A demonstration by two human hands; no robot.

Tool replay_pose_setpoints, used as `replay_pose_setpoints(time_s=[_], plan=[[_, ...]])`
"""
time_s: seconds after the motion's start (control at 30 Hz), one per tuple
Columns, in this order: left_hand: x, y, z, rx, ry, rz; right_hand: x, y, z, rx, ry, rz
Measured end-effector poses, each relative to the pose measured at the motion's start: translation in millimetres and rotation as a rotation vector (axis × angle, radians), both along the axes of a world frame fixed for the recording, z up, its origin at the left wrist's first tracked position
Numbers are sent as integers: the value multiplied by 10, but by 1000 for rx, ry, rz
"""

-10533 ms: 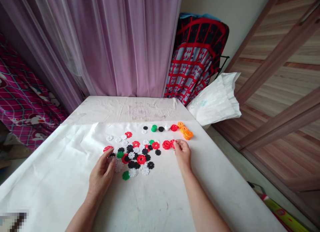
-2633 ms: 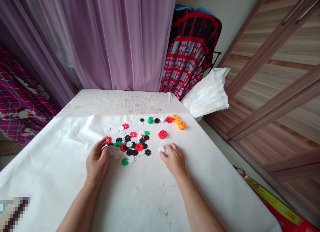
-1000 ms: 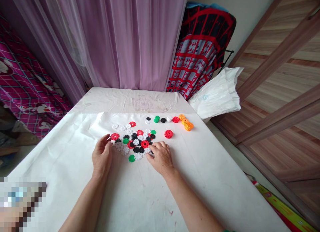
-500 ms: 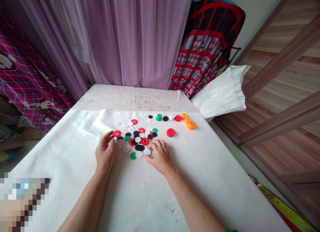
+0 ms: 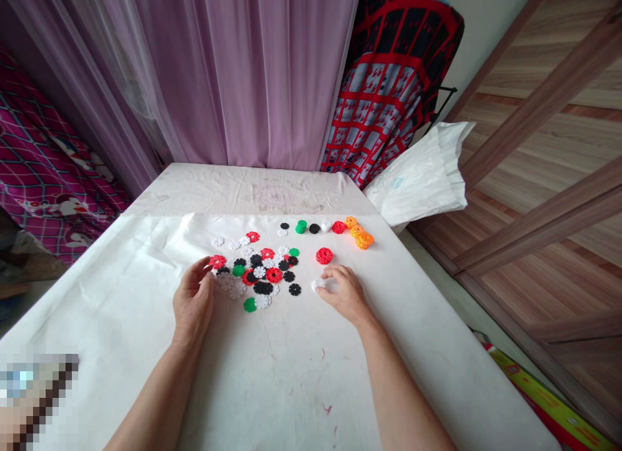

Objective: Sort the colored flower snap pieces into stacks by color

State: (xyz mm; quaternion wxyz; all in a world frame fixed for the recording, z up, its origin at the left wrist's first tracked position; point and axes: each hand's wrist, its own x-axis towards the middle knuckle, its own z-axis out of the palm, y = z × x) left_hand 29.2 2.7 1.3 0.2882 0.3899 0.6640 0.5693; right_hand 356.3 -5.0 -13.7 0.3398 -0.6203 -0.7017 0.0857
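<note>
The right hand [image 5: 343, 293] pinches a white disc [image 5: 317, 284] at the worktop [image 5: 272, 380], six o'clock from the red stack [image 5: 324, 255]; I'd say it's being placed, which calls for a clean release. At the mixed pile's [image 5: 259, 271] eight o'clock, the left hand [image 5: 194, 300] curves, fingers and thumb apart.

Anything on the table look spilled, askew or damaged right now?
Small reddish marks stand out on the near part of the pale table cover; stains or damage, I can't tell. The cover is also rumpled beyond the left hand.
</note>
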Motion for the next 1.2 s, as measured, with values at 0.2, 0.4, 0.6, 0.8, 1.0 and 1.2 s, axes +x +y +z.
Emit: replay_pose_setpoints(time_s=[0.2, 0.4, 0.6, 0.8, 1.0, 1.2], plan=[[-10, 5, -27, 0, 6, -5, -83, 3, -19, -30, -81, 6], [3, 7, -20, 4, 10, -2, -92, -13, -4, -49, -118, -1], [15, 6, 5, 7, -5, 5, -98, -34, 68, -59, -112, -21], [32, -12, 51, -16, 19, 5, -621, -116, 294, -37, -214, 121], [54, -28, 87, -29, -3, 6, -1121, -151, 340, -156, -303, 173], [70, -21, 90, -6, -2, -2, -1125, -75, 312, -197, -268, 166]])
